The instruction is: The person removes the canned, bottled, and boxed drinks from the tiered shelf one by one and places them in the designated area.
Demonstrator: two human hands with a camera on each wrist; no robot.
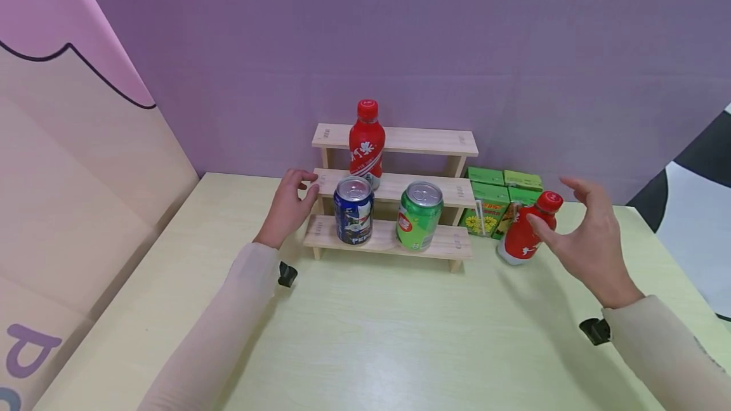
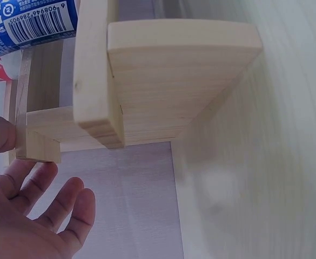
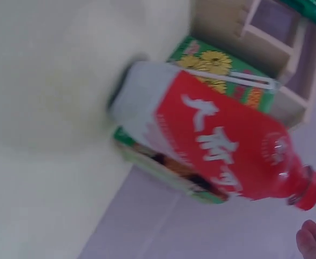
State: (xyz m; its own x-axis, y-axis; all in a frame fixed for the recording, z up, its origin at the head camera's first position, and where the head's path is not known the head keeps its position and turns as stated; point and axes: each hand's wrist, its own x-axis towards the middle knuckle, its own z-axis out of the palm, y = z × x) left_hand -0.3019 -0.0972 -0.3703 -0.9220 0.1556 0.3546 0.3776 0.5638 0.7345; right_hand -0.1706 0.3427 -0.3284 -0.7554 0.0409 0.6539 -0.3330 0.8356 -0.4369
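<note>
A red bottle (image 1: 522, 233) is seen at the right of the desk (image 1: 371, 322), just in front of a group of green cartons (image 1: 488, 198). It is slanted in the head view; whether its base is set flat cannot be told. It is topped by a red cap, and its contents are hidden by the printed wrap.

The right hand (image 1: 594, 246) is held just beside this bottle. Thumb and fingers are spread wide, and nothing is gripped. In the right wrist view a gap is seen between the fingertips and the cap.

The left hand (image 1: 289, 205) is placed at the left end of the middle step of a wooden shelf (image 1: 422, 139). Its fingers are loosely bent and parted; whether the wood is pressed cannot be told.

On that middle step a second bottle (image 1: 363, 144), red and capped, is stood upright. On the lowest step a blue can (image 1: 354, 214) is stood at left, a green can (image 1: 419, 217) at right, silver tops uppermost; their contents cannot be seen.

Four carton tops are counted. One carton is printed with yellow flowers, and a straw (image 3: 244, 81) is carried on its outside.
</note>
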